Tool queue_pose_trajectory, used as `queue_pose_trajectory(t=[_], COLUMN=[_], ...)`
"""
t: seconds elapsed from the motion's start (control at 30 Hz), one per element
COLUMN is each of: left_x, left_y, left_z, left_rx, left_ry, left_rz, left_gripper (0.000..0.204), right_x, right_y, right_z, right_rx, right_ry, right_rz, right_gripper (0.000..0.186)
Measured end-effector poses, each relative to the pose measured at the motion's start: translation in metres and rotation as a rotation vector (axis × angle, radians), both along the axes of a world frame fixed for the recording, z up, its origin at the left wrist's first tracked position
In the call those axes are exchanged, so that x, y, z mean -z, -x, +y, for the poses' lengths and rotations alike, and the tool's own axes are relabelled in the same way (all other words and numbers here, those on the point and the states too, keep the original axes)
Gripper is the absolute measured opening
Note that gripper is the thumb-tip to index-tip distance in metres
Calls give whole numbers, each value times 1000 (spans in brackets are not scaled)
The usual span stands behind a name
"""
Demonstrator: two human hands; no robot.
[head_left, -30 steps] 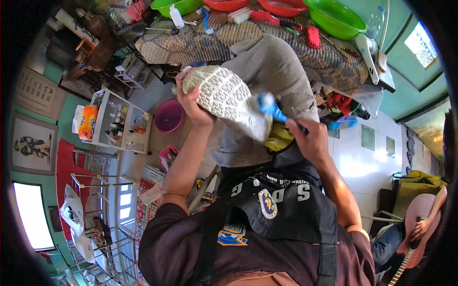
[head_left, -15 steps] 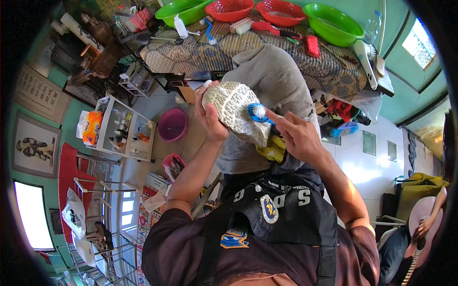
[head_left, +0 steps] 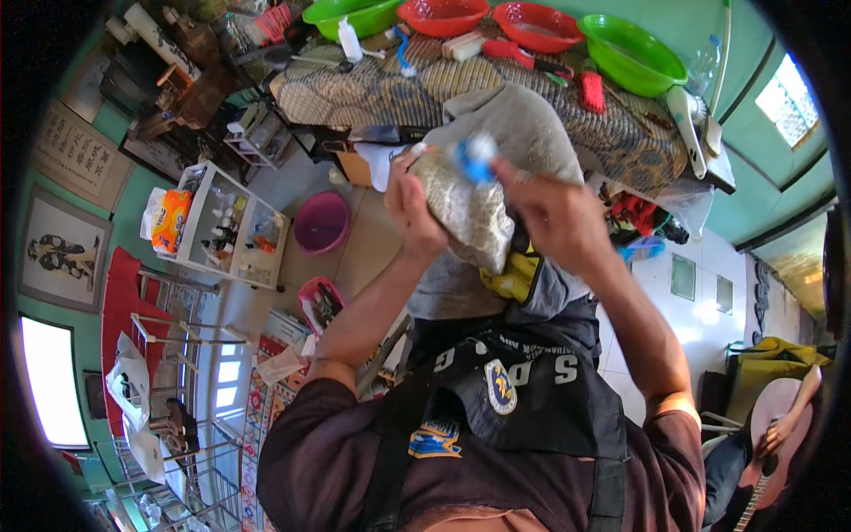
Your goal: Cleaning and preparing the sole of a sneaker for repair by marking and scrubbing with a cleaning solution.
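My left hand (head_left: 412, 211) grips a pale shoe (head_left: 468, 213) from its left side, its patterned sole blurred by motion. My right hand (head_left: 551, 213) is closed around a small blue-headed brush (head_left: 479, 151) whose head sits at the top end of the shoe. Both hands are raised in front of my chest, over a grey cloth (head_left: 523, 120) that hangs from the table. My dark apron (head_left: 523, 399) fills the lower middle of the picture.
A table with a patterned cover (head_left: 372, 89) carries green bowls (head_left: 631, 55), red bowls (head_left: 443, 16), a white bottle (head_left: 351, 40) and brushes. On the floor stand a pink basin (head_left: 321, 222) and a white shelf rack (head_left: 232, 226). Another person holds a guitar (head_left: 773, 426) at lower right.
Both hands have carried the shoe to the right and closer together. The shoe has turned, and the blue brush head has gone from the shoe's lower end to its top end.
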State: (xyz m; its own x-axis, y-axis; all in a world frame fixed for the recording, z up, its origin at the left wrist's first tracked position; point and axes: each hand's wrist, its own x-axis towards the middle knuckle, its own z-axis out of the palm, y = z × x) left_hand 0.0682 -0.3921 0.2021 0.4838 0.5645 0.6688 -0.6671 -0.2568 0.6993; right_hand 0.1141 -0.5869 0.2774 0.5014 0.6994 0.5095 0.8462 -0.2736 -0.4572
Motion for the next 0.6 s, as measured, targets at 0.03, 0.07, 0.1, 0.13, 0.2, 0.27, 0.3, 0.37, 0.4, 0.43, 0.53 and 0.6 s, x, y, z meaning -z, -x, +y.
queue_pose_trajectory(t=[0.03,0.07,0.1,0.13,0.2,0.27,0.3,0.37,0.4,0.43,0.53,0.6], left_x=[-2,-2,-4,-4,-3,-2,-1,-1,-1,-2,-2,-2], left_y=[0,-1,-3,-3,1,2,-1,-11,-14,-13,-16,-11], left_z=[-1,-4,-4,-5,-7,-7,-5,-1,0,4,2,0], left_rx=[-56,31,32,-20,-40,-52,-94,-28,-84,-133,-55,26], left_ry=[-124,-3,-11,-51,-78,-124,-183,-58,-100,-151,7,40], left_rz=[-1,64,35,-6,-11,28,39,-54,-3,57,31,81], left_gripper=[53,51,51,50,47,48,52,49,48,46,46,55], right_x=[-4,-6,-9,-14,-22,-26,-25,-19,-15,-11,-1,1], right_y=[-3,-3,-2,-9,-12,-9,-7,2,2,3,-5,-16], right_z=[-1,-2,-4,-4,-5,-7,-8,-10,-9,-7,-6,-5], right_rx=[132,107,-34,-75,-40,231,156,-302,-258,-293,-98,9], right_ry=[-68,77,226,124,41,106,117,138,214,381,104,-135], right_rz=[-6,8,-238,-263,-166,-135,-145,-202,-244,-248,-138,-19], right_gripper=[47,51,53,55,56,54,54,55,56,57,47,47])
